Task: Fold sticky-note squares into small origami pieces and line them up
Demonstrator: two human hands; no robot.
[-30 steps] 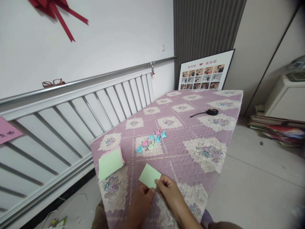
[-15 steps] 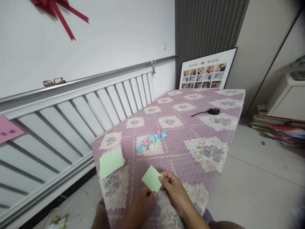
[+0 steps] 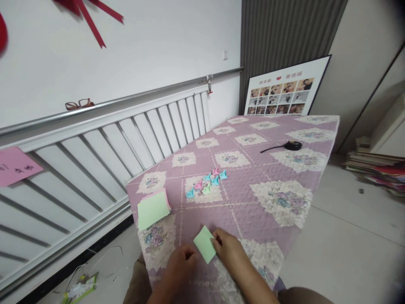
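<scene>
A small green square of paper point(image 3: 205, 245) is held over the table with one corner toward me. My right hand point(image 3: 226, 247) pinches its right edge between thumb and fingers. Just left of the paper, my left hand point(image 3: 183, 261) is curled closed and apart from it, with nothing visible in its fingers. Beyond the hands lies a cluster of small folded paper pieces, among them a blue one point(image 3: 190, 193), a pink one point(image 3: 198, 184) and a green one point(image 3: 206, 188). To the left is a stack of coloured paper sheets point(image 3: 154, 210), green on top.
A purple floral cloth point(image 3: 205, 213) covers the table. A black tape measure point(image 3: 292, 145) with its strip out lies toward the far right. Along the left runs a white radiator point(image 3: 126, 139) with glasses point(image 3: 79, 104) on the pipe above. A photo board point(image 3: 286, 88) leans behind the table.
My left hand has let go of the green paper and moved left. The paper stays in my right hand and has turned slightly. The whole view has shifted a little.
</scene>
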